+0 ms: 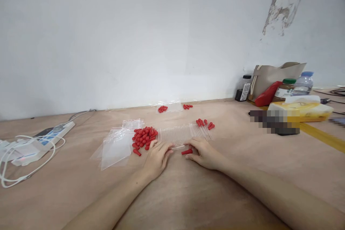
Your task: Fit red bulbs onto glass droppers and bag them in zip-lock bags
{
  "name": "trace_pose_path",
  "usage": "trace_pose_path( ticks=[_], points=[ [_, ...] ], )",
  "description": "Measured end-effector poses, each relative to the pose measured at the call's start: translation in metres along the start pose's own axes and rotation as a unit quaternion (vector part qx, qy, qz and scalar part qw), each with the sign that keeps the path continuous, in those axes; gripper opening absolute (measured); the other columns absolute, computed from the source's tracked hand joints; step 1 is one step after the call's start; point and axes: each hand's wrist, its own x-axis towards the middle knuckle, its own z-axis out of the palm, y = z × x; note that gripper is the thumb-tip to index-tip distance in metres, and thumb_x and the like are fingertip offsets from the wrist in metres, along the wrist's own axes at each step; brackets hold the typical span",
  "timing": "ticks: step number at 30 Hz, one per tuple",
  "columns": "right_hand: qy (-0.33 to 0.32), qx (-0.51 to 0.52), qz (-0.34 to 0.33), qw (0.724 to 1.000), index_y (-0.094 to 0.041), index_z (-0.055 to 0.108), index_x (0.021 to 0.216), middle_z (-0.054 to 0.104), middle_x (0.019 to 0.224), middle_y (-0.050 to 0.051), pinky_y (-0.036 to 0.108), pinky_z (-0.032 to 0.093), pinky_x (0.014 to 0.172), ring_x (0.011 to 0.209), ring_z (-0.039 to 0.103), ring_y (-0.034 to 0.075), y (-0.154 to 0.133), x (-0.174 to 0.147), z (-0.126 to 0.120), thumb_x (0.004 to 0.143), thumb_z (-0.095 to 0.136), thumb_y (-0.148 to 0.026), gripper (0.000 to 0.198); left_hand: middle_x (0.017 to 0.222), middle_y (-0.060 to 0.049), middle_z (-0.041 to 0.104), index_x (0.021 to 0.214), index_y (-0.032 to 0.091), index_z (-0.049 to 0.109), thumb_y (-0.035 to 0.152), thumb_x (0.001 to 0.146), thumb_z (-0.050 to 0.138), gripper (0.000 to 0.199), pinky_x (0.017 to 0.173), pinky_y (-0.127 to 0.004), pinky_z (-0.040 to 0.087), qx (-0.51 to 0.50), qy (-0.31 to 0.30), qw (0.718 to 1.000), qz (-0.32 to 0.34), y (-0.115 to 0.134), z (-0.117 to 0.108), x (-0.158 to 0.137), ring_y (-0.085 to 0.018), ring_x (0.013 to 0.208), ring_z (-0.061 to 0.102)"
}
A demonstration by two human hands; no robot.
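Observation:
My left hand (159, 156) is closed, with its fingertips at the left end of a thin clear tube (178, 147) lying crosswise between my hands. My right hand (203, 153) curls its thumb and fingers around a red rubber bulb (186, 152), whose narrow end points left. The right index fingertip is close to the tube's other end. Just beyond my hands lies a row of clear dropper tubes (175, 133). Several at its right end carry red bulbs (201, 122). Beside my left hand is a pile of loose red bulbs (144, 136).
Clear zip bags (117, 145) lie left of the pile. More bulb-tipped droppers (174, 107) rest near the wall. A power strip (44, 145) with white cables sits at left. At right are a tissue pack (300, 109), a dark bottle (243, 88), a jar (285, 90) and a bag (269, 77).

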Motion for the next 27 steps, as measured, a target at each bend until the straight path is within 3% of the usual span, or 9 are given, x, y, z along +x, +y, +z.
trace_pose_path(
  ticks=[2, 6, 13, 27],
  points=[
    [-0.002, -0.021, -0.017, 1.0, -0.02, 0.06, 0.101, 0.057, 0.082, 0.005, 0.028, 0.042, 0.069, 0.077, 0.052, 0.016, 0.002, 0.0, 0.004, 0.074, 0.061, -0.029, 0.029, 0.088, -0.002, 0.062, 0.101, 0.021, 0.052, 0.014, 0.088, 0.04, 0.019, 0.08, -0.035, 0.029, -0.011, 0.011, 1.0, 0.012, 0.001, 0.003, 0.0, -0.016, 0.079, 0.054],
    [0.025, -0.033, -0.033, 0.999, -0.022, 0.066, 0.082, 0.055, 0.077, 0.003, 0.028, 0.041, 0.068, 0.074, 0.051, 0.015, 0.002, 0.0, 0.01, 0.08, 0.052, -0.025, 0.014, 0.091, -0.003, 0.063, 0.097, 0.02, 0.055, 0.014, 0.087, 0.041, 0.019, 0.081, -0.035, 0.03, -0.01, 0.024, 1.0, 0.007, 0.0, 0.002, 0.001, -0.016, 0.081, 0.054],
    [0.099, 0.068, -0.002, 0.993, -0.018, 0.057, 0.081, 0.057, 0.078, 0.003, 0.026, 0.043, 0.065, 0.072, 0.052, 0.013, -0.004, -0.002, 0.003, 0.081, 0.05, -0.021, 0.008, 0.088, -0.001, 0.065, 0.094, 0.02, 0.055, 0.015, 0.088, 0.041, 0.016, 0.083, -0.035, 0.029, -0.002, 0.017, 1.0, 0.002, 0.002, 0.002, 0.0, -0.015, 0.077, 0.056],
    [0.078, 0.082, -0.075, 0.991, -0.02, 0.062, 0.093, 0.059, 0.081, 0.005, 0.025, 0.045, 0.066, 0.072, 0.055, 0.012, -0.01, -0.002, 0.004, 0.081, 0.05, -0.024, 0.017, 0.091, -0.002, 0.066, 0.105, 0.023, 0.056, 0.01, 0.086, 0.042, 0.027, 0.082, -0.037, 0.028, -0.02, 0.036, 0.997, 0.058, 0.003, 0.0, 0.001, -0.014, 0.075, 0.058]
  ],
)
